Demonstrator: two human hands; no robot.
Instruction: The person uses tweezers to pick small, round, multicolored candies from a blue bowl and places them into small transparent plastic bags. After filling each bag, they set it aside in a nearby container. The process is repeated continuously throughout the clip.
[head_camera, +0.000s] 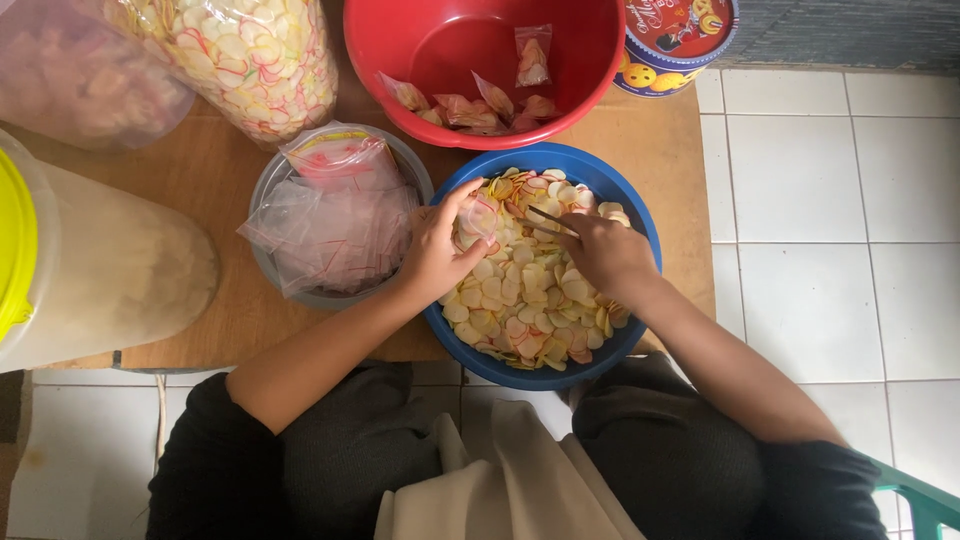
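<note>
A blue bowl (640, 215) full of pale round crackers (520, 300) with pink and yellow rims sits in front of me on a wooden board. My left hand (435, 255) holds a small clear plastic bag (478, 215) at the bowl's left edge. My right hand (600, 255) rests on the crackers and grips a thin dark scoop-like tool (550, 218) pointing toward the bag. A red bowl (400, 95) behind holds several small filled bags (470, 105).
A grey bowl (262, 185) with a pile of empty clear bags (335, 225) stands to the left. Large clear sacks of crackers (250, 55) lie at the back left, a plastic tub with a yellow lid (15, 240) at far left, a round tin (675, 45) at the back. White floor tiles (820, 200) lie to the right.
</note>
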